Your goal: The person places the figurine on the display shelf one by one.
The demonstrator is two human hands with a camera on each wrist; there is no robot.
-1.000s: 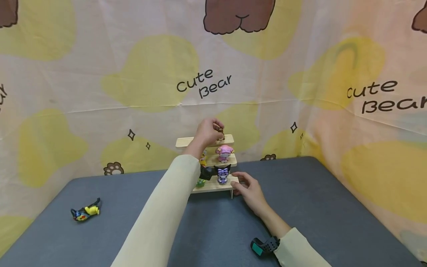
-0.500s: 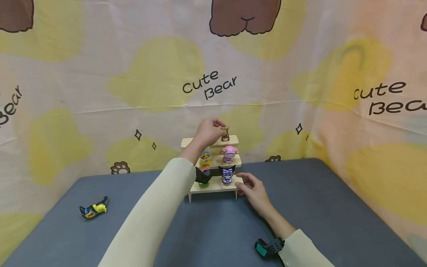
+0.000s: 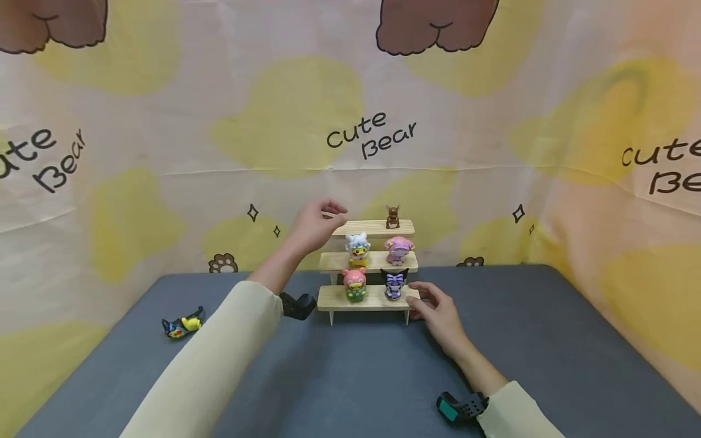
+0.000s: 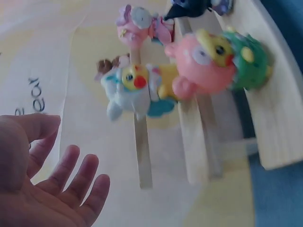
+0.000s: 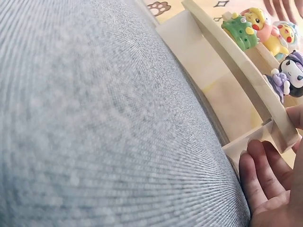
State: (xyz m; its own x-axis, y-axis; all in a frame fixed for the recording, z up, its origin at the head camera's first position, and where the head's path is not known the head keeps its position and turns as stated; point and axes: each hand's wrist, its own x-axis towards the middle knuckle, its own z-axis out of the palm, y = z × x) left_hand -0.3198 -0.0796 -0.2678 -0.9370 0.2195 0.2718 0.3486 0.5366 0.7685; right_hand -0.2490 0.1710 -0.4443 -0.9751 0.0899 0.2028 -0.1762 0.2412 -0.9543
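My left hand [image 3: 316, 224] hovers left of the top tier of a three-tier wooden display stand [image 3: 375, 297]. Its fingers are loosely bent with nothing between them, as the left wrist view confirms. A small brown eared figurine [image 3: 392, 217] stands upright at the top tier's right end. On the middle tier are a white-hooded yellow figurine [image 3: 358, 250] and a pink figurine [image 3: 398, 250]. The bottom tier bears a pink-and-green figurine [image 3: 355, 285] and a black-eared purple figurine [image 3: 394, 285]. My right hand [image 3: 441, 319] grips the bottom tier's right end, thumb above and fingers below by the leg.
A dark blue and yellow figurine [image 3: 183, 323] lies on its side on the grey tabletop [image 3: 350, 377], to the left. Behind the stand hangs a printed cloth backdrop [image 3: 296, 115]. Each wrist wears a black strap, the right wrist strap [image 3: 462, 406] with a green patch.
The left hand has let go of the brown figurine and drawn back to the left. More of the stand's left side shows now. The right hand has kept its hold; the head view has shifted left.
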